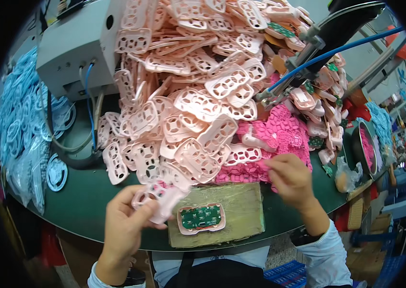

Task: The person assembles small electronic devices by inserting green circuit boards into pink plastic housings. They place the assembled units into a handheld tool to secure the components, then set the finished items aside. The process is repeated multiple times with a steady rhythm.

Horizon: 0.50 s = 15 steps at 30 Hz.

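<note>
My left hand (128, 216) grips a pale pink plastic shell (162, 197) with cut-out openings; bits of bright pink show within it. At the right edge of a heap of bright pink rubbery pads (284, 129), the fingers of my right hand (292, 182) are bent together in a pinch. Whatever sits between those fingertips is too hidden to make out. Between the hands, a pale pink shell holding a green circuit board (202, 217) lies on a tape-covered block (244, 206).
A tall pile of pale pink shells (193, 103) covers the table's middle. Light blue parts (20, 110) and a grey machine box (80, 48) stand left. A black tool with a blue hose (332, 53) reaches in from the upper right. At right is a round bowl (364, 144).
</note>
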Available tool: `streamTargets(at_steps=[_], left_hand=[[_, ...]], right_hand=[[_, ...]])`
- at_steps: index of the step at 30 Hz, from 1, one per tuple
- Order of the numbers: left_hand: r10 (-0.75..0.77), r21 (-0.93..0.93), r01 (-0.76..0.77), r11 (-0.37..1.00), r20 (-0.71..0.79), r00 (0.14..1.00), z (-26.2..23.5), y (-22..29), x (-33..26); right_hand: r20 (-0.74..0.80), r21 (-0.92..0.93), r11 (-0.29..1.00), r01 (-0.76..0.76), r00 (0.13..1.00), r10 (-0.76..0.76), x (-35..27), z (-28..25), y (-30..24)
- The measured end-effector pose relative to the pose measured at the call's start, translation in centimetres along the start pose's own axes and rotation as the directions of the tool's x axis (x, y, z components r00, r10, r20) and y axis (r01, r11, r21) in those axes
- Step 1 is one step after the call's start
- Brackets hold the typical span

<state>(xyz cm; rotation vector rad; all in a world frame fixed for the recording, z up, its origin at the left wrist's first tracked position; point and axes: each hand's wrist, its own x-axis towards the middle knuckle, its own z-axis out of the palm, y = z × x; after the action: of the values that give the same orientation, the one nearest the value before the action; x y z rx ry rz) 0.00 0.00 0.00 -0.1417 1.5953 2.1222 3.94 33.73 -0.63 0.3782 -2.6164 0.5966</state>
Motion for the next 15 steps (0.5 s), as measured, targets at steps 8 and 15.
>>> streamTargets(at_steps=[8,15], left_hand=[[-0.208,0.030,0.208,0.978,0.265,0.941,2.6,0.0,-1.3],[-0.268,-0.002,0.298,0.955,0.427,0.864,2.4,-0.6,-1.7]], right_hand=[[-0.108,0.517,0.854,0.050,0.994,0.008,-0.2,-4.3,-5.3],[-0.006,0.505,0.855,0.119,0.991,-0.134,-0.2,-3.9,-8.9]])
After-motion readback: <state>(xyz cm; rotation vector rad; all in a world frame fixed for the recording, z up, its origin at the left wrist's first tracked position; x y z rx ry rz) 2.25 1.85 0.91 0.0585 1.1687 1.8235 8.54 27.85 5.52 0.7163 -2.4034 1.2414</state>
